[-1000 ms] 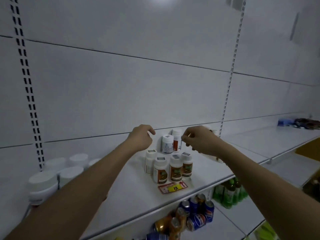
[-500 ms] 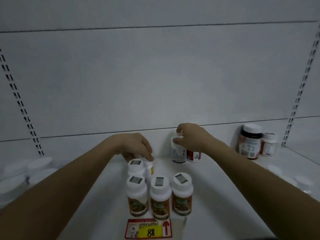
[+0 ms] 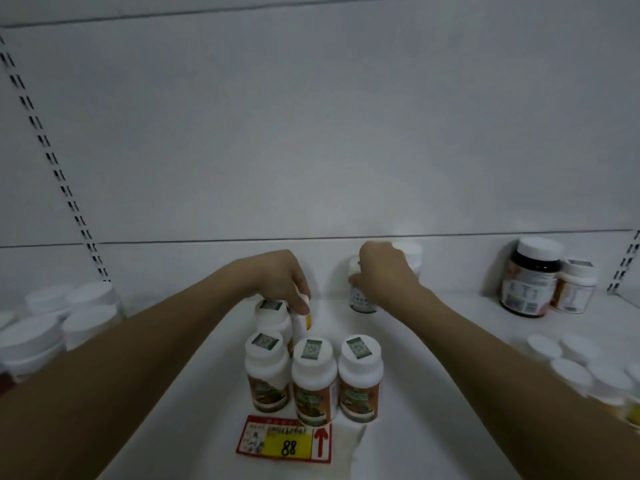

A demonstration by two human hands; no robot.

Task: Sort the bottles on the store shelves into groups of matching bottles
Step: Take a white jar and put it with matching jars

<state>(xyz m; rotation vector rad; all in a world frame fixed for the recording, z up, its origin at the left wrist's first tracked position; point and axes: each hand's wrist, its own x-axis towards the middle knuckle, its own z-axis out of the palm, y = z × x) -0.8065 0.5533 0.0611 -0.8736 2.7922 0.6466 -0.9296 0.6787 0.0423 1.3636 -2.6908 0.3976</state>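
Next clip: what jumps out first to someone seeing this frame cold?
Two bare arms reaching in over a white shelf: the left hand grips a small yellow-labelled bottle, the right hand grips a white bottle at the back. In front stands a cluster of orange-labelled bottles behind a red price tag.

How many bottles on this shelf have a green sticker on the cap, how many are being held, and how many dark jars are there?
Sticker-capped bottles: 4
Held bottles: 2, the yellow-label bottle and the blue-print bottle
Dark jar: 1
Total: 7
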